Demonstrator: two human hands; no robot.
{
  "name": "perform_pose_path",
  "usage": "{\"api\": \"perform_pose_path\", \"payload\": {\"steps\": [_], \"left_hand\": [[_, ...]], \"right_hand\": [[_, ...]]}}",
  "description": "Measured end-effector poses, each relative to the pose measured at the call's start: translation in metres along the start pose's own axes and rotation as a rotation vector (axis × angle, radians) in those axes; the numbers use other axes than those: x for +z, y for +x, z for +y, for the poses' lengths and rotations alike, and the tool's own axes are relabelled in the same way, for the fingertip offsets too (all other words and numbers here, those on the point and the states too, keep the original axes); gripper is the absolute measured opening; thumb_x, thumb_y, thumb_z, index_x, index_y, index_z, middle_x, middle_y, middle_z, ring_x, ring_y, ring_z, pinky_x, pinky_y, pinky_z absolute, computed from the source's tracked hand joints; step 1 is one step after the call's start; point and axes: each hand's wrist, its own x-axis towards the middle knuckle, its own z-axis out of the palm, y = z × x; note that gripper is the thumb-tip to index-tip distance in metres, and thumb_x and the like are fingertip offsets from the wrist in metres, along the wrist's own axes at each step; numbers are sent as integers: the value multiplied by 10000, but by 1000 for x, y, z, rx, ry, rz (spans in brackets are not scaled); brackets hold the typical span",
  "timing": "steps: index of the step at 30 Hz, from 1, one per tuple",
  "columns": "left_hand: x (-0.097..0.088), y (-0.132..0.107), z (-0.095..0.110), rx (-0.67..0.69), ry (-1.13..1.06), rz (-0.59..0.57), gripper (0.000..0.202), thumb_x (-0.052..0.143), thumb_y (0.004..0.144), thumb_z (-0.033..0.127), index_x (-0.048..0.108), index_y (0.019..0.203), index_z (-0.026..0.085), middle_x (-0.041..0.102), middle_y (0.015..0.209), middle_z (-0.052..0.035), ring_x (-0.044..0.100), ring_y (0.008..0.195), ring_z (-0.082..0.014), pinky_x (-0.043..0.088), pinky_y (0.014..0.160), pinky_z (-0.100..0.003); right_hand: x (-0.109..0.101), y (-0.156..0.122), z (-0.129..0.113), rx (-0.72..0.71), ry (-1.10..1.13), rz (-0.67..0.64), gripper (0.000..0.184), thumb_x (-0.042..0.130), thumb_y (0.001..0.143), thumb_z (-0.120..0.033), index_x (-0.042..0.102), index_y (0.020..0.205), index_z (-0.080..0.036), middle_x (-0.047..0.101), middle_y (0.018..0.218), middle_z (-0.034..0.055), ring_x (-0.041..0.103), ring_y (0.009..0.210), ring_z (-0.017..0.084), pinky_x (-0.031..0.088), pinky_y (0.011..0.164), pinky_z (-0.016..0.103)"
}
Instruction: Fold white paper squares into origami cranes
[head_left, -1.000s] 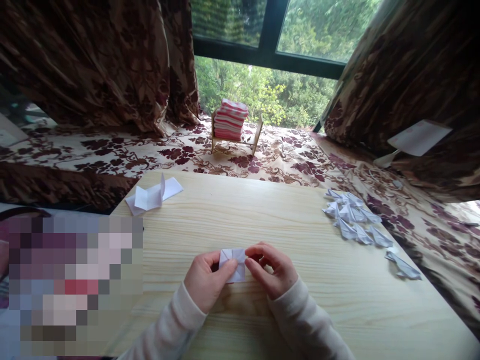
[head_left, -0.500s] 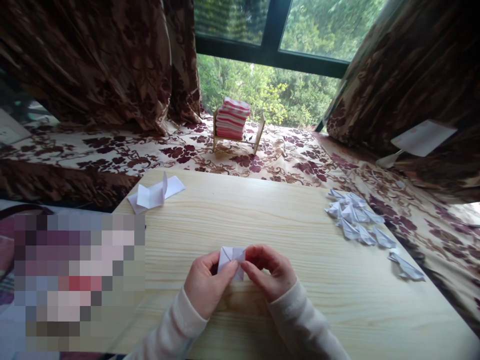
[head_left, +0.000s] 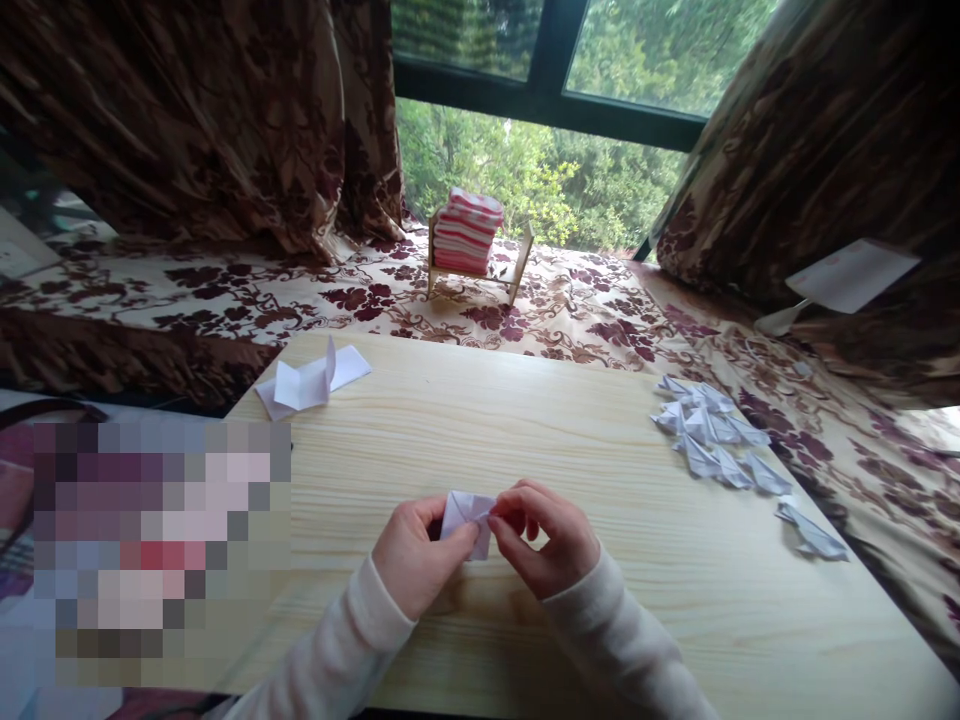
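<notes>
A small folded square of white paper [head_left: 460,508] is held up between my hands over the near middle of the wooden table [head_left: 420,420]. My left hand [head_left: 415,560] is closed on its left side, the thumb lying flat across the front and the other fingers behind. On the right edge, my right hand [head_left: 550,540] pinches a corner of the same paper between thumb and forefinger. Crease lines show on the paper's face. Its lower back is hidden by my fingers.
Several folded white paper pieces [head_left: 701,428] lie at the table's right edge, with another piece [head_left: 812,530] nearer. Two creased paper strips [head_left: 304,385] rest at the far left corner. Beyond the table, pink-striped cloths [head_left: 466,235] are stacked on a small wooden stand [head_left: 517,268].
My right hand has drawn slightly right and up, pulling at the paper's right corner, which now stretches to a point. My left hand keeps its hold.
</notes>
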Motion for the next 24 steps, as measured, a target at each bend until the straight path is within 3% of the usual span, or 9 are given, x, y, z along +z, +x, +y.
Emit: {"api": "perform_pose_path", "payload": {"steps": [11, 16, 24], "left_hand": [[4, 3, 2, -64, -55, 10, 120, 581, 602, 216, 654, 624, 123, 619, 525, 5, 540, 489, -120, 442, 469, -211], [3, 4, 0, -63, -38, -6, 113, 578, 591, 206, 646, 604, 116, 579, 481, 16, 506, 451, -106, 414, 444, -208], [2, 6, 1, -89, -24, -47, 98, 565, 586, 192, 619, 574, 111, 556, 486, 16, 489, 456, -102, 429, 441, -218]], "right_hand": [[-7, -5, -13, -156, -371, 5, 142, 464, 794, -174, 577, 711, -194, 536, 599, 2, 484, 552, 104, 332, 503, 207], [-10, 1, -15, -240, -528, -96, 162, 450, 793, -172, 591, 720, -206, 529, 574, -7, 454, 527, 115, 275, 492, 241], [-19, 13, -17, -398, -603, -196, 244, 438, 796, -144, 536, 577, -189, 504, 537, 2, 388, 525, 130, 222, 492, 270]]}}
